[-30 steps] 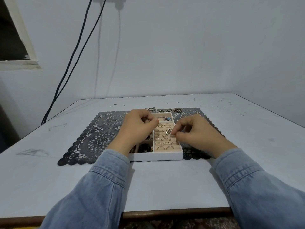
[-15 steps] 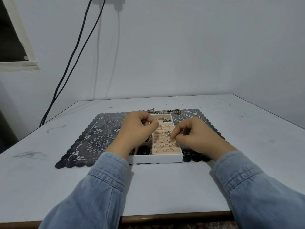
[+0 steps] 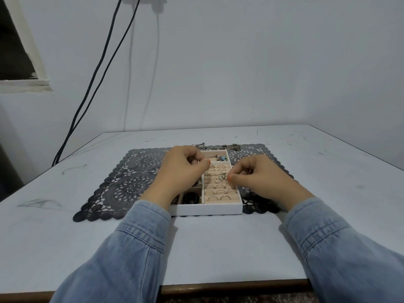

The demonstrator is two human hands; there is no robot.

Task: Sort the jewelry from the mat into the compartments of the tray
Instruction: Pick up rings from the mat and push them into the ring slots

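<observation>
- One tray [image 3: 209, 209] is set on one mat [image 3: 135, 182] on the desk [image 3: 218, 248]; dark beads [image 3: 192, 197] are seen in its near-left compartment.
- Two rings [image 3: 208, 198] are counted in the nearest slot row, three in the next — farther rows are partly hidden.
- One ornate ring [image 3: 223, 176] is pinched by the right grip [image 3: 260, 178] over the middle rows; it is best pressed straight down into a free slot.
- The left grip [image 3: 181, 169] is curled — whether anything is held cannot be told.
- One chain [image 3: 227, 147] lies on the mat's far edge.

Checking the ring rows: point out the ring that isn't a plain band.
The ornate silver ring at the right hand; the others are thin plain bands.
</observation>
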